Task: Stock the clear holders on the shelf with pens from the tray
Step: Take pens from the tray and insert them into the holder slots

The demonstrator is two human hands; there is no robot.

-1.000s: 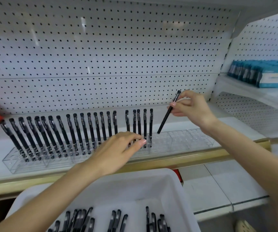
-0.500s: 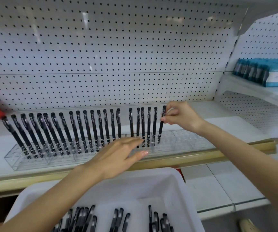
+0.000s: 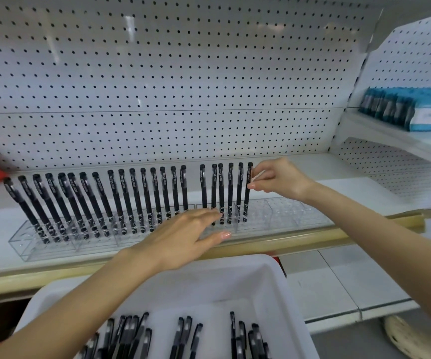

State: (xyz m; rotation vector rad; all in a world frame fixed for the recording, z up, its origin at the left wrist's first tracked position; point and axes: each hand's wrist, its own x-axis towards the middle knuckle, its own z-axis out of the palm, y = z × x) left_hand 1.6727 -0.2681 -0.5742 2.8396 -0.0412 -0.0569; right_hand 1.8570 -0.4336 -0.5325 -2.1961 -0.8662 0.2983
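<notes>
Both grips are up at the shelf [image 3: 344,186] in the head view, the only one given. The right grip [image 3: 279,178] pinches the upper barrel of a pen [image 3: 247,195] between thumb and fingertips. That pen stands nearly upright at the right end of the row, its tip down in the holder [image 3: 287,215], so the step in hand looks like seating it in its slot. The left grip [image 3: 183,239] is spread flat with straight fingers over the holder's front edge and holds nothing. Whether it presses the plastic to steady it or only hovers, I cannot tell.

Standing pens [image 3: 136,200] fill the holder from its left end, with one gap in the middle. To the right of the pinched pen the clear slots are bare. The tray [image 3: 266,275] sits below the shelf edge, with loose pens [image 3: 183,332] lying in it.

My judgement: the job is well past half, with the right-hand slots to fill. Next, the right grip should let go once the pen stands by itself. Then one grip drops to the tray, picks a single pen, and brings it tip-down to the neighbouring bare slot without knocking the row.
</notes>
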